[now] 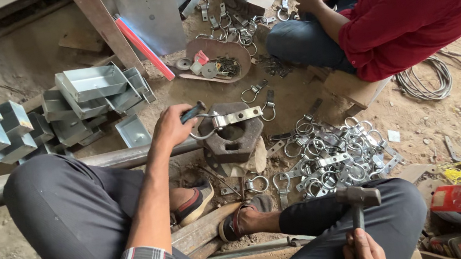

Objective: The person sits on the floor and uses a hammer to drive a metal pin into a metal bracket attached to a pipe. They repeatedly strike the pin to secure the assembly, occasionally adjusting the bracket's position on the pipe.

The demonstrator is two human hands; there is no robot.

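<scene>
Our left hand [172, 126] wraps a dark-handled tool [193, 112], pinning a metal strap with ring [228, 119] flat on the hexagonal iron block [234, 135] for support. Right hand [361, 253] fists the hammer [358, 199], head low over the knee. Finished ring clamps [332, 160] heaped on floor alongside.

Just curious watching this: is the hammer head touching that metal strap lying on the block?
Apart. The head view shows the hammer head held low over the knee, well clear of the strap on the block.

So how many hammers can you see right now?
1. The hammer is at lower right, gripped by the right hand above the knee. Others may be hidden among the metal clutter.
</scene>
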